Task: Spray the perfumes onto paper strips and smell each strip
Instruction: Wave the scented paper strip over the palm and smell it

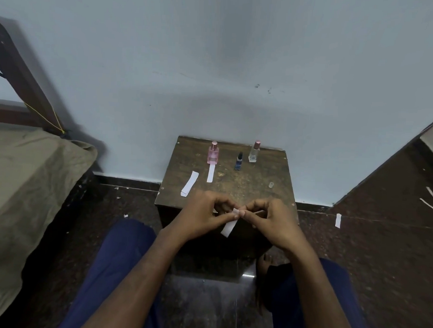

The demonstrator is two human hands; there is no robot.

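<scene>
1. Pale blue wall (pixel 215 64) backs a small, scuffed dark wooden desk (pixel 267 176) set on a speckled stone floor (pixel 380 245) littered with paper scraps.
2. Three perfumes stand at the desk's far edge: a square pink bottle (pixel 213 153), a small dark blue bottle (pixel 239 161) and a clear glass bottle (pixel 254 152) with a rosy cap.
3. Two flat white strips lie on the desk; one strip (pixel 211 173) touches the pink bottle's base, the other strip (pixel 189 184) lies just left of it.
4. Both hands meet over the near edge: the left hand (pixel 203 213) and right hand (pixel 270 218) pinch one thin paper strip (pixel 229 226) by its top, its tail hanging down.
5. Judged step: readying a fresh strip. Next calls for freeing one hand to lift a bottle and press its sprayer.
</scene>
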